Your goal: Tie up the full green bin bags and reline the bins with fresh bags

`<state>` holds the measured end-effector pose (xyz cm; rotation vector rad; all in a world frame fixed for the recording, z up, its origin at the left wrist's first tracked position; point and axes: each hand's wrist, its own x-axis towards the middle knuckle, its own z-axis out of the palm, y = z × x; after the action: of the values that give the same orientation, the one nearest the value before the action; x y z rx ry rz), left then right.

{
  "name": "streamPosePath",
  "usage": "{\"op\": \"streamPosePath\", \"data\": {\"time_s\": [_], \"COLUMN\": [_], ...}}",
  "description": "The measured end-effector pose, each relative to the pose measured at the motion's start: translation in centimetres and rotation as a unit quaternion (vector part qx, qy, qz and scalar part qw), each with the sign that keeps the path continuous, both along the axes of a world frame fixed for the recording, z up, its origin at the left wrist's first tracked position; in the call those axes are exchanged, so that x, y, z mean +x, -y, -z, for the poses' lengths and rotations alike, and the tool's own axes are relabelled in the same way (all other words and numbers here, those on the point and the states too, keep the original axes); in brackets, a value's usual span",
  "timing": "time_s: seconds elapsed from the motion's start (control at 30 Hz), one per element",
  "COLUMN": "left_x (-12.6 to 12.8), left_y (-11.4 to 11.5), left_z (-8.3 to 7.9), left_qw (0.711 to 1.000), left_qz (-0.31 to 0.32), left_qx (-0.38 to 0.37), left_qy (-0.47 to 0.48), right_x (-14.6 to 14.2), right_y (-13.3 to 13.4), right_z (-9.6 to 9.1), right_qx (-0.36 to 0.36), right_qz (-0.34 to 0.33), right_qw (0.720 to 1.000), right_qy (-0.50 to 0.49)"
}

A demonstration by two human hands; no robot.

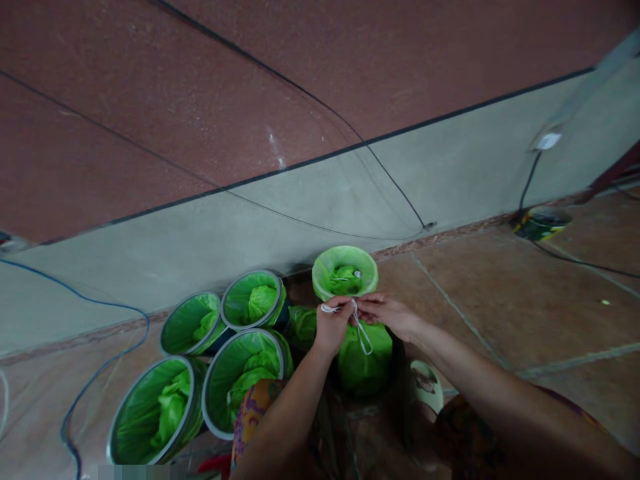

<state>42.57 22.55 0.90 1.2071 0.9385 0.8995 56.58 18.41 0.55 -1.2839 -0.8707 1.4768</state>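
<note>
In the head view a thin white cord hangs in a loop from between my fingers. My left hand is closed on the cord, with more of it bunched near the fingertips. Meeting it from the other side, my right hand pinches at the same spot. Directly under both hands is a full green plastic bag; whether the cord goes around its top is hidden by my fingers. Just beyond my hands stands a bin with a pale green liner, holding crumpled green plastic and a bit of white cord.
Several grey-rimmed bins with green liners stand to the left. Another green bag sits between them and my hands. A blue cable crosses the tiled floor at left. By the wall at right is a small container with a black cord.
</note>
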Motion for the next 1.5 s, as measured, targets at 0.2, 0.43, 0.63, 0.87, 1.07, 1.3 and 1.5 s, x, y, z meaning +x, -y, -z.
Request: {"op": "streamPosePath", "data": {"time_s": [0.2, 0.43, 0.63, 0.87, 1.07, 1.3, 1.5], "left_x": [-0.1, -0.2, -0.5, -0.6, -0.4, -0.7, -0.8], "left_y": [0.2, -0.1, -0.8, -1.0, -0.6, -0.6, -0.4], "left_z": [-0.4, 0.4, 1.7, 2.7, 2.2, 1.8, 1.2], "left_qw": [0.998, 1.0, 0.994, 0.994, 0.996, 0.985, 0.983], "left_qz": [0.018, -0.012, -0.033, 0.033, 0.062, 0.103, 0.14], "left_qx": [-0.026, -0.028, 0.018, 0.016, -0.026, 0.032, 0.015], "left_qy": [0.048, -0.008, -0.105, -0.1, -0.062, -0.138, -0.117], "right_x": [-0.3, 0.6, 1.5, 1.6, 1.7, 1.8, 1.8], "right_y": [-0.5, -0.9, -1.1, -1.1, -1.0, -1.4, -1.3], "right_z": [0.3, 0.6, 0.3, 0.0, -0.2, 0.1, 0.5], "right_qx": [-0.006, 0.07, 0.035, 0.032, -0.003, -0.04, -0.027], "right_qz": [0.018, -0.017, -0.026, -0.019, -0.036, -0.05, -0.056], "right_qw": [1.0, 0.893, 0.864, 0.848, 0.835, 0.807, 0.807], "right_qy": [0.019, 0.444, 0.502, 0.528, 0.549, 0.587, 0.587]}}
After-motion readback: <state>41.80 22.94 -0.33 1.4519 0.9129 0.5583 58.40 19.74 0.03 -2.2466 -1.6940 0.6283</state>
